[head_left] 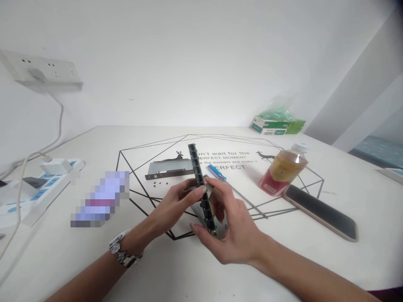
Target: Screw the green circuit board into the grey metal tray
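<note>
A narrow circuit board with a row of black network ports is held up, tilted on edge, above the table. My left hand grips its middle, thumb across the port side. The lower part rests in my right hand, fingers behind it and thumb near the bottom end. Partly hidden under my hands lies a grey metal piece. Behind them, a metal casing with a dark front lip lies on the table, several small screws in front of it. Right of the board is a screwdriver with a blue handle.
A drink bottle stands at right beside a black phone. Green and white boxes sit at the back right. On the left are a power strip with cables and a blurred-out purple item.
</note>
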Motion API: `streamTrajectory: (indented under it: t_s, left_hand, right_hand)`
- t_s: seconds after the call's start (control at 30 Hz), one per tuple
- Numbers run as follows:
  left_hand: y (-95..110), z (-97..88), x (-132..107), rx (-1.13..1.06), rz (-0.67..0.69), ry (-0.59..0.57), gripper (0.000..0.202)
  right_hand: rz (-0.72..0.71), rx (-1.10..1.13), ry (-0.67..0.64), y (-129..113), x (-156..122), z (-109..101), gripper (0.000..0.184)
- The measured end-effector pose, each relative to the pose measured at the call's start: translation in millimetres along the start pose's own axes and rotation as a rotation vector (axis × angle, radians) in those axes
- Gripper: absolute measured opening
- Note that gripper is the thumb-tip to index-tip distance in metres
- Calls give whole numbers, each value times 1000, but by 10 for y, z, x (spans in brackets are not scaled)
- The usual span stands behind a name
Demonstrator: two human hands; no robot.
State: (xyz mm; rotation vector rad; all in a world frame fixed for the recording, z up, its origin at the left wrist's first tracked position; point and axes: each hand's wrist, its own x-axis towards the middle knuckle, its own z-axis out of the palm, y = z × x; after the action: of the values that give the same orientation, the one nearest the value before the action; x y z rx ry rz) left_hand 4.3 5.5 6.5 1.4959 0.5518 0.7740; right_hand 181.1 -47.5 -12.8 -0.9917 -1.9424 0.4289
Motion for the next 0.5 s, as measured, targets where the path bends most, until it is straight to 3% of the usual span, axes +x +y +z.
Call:
streamTrajectory:
  t_s: [0.27, 0.5]
  left_hand:
    - [-70, -9, 1, -129, 18, -43, 46]
    - [-124, -84, 15, -97, -17, 103, 51]
  right_hand:
    - [-126, 100, 37, 36, 32, -5, 100]
    - [-64, 85, 61, 76, 21, 7, 88]
